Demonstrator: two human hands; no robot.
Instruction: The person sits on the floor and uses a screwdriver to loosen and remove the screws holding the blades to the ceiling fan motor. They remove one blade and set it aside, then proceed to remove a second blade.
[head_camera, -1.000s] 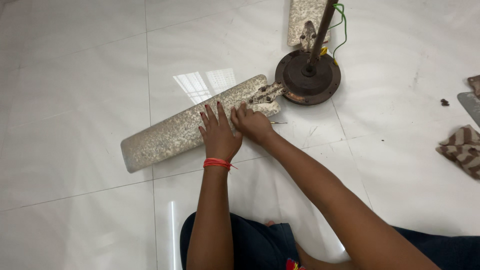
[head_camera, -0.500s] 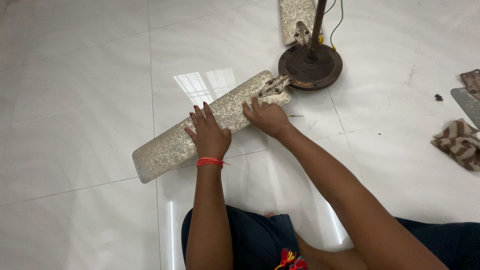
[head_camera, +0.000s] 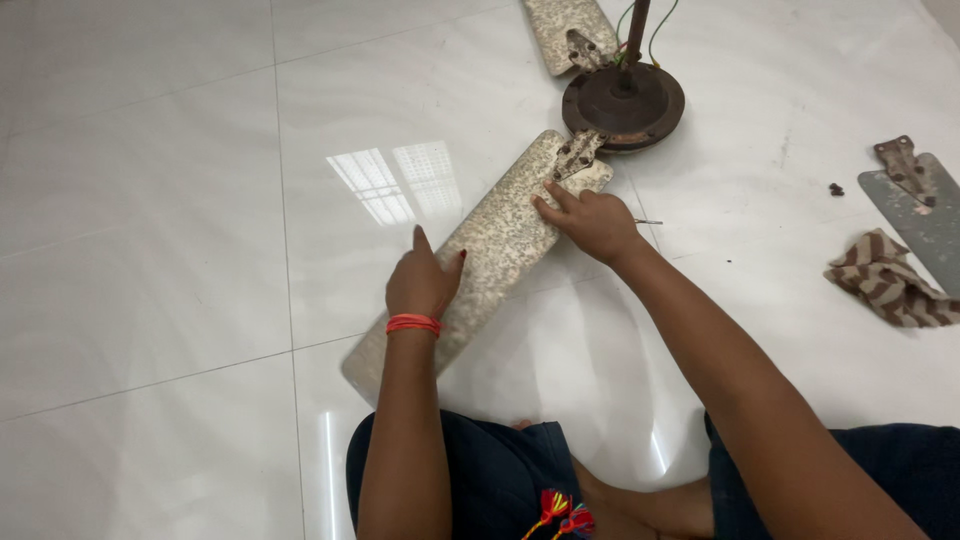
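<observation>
A long, speckled, worn fan blade lies slanted on the white tiled floor, its metal bracket at the far end next to the round rusty fan motor. My left hand, with a red thread at the wrist, grips the blade's left edge near its middle. My right hand rests on the blade just below the bracket, fingers curled over its edge and the index finger pressed on the surface.
A second blade lies beyond the motor, which has a rod and green wires. A grey third blade and a striped cloth lie at the right. A small pin sits by my right hand. My knees are at the bottom.
The blade has turned steeper, its near end swinging toward my knees. My left hand slid down the blade and took its edge; my right hand stayed near the bracket.
</observation>
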